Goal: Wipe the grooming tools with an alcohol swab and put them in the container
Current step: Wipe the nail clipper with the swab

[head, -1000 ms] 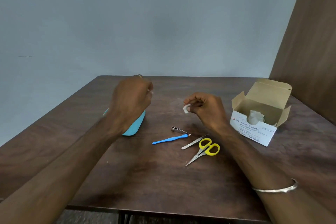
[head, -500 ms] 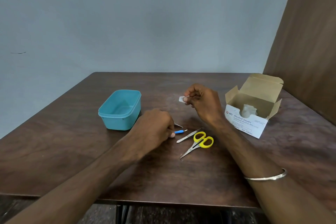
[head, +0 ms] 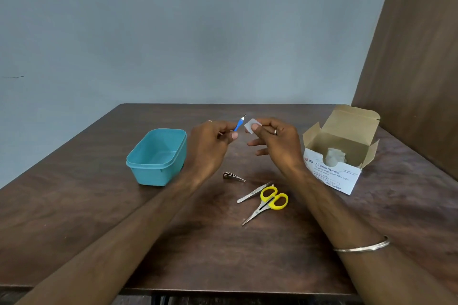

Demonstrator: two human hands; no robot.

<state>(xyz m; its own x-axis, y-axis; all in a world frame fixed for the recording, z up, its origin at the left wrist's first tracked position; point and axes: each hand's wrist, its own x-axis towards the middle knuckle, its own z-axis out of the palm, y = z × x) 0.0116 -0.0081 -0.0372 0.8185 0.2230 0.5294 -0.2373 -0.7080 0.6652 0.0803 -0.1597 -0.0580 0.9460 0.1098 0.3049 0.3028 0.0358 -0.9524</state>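
My left hand (head: pixel 210 143) grips a thin blue-handled tool (head: pixel 239 124) above the table, its metal tip pointing up and right. Close beside it, my right hand (head: pixel 275 142) pinches a small white alcohol swab (head: pixel 250 126) between thumb and forefinger, a short gap from the tool. The teal plastic container (head: pixel 138 158) stands open to the left of my left hand. On the table below my hands lie a metal nail clipper (head: pixel 233 177), silver tweezers (head: pixel 252 192) and yellow-handled scissors (head: pixel 269 202).
An open white box of alcohol swabs (head: pixel 332 173) sits at the right, flaps up. A brown panel (head: pixel 416 69) rises behind it along the table's right side. The dark wooden table (head: pixel 74 218) ends at a near edge below my forearms.
My left hand went down to the table, took the blue-handled tool and lifted it up beside the swab. My right hand kept the swab and spread its lower fingers.
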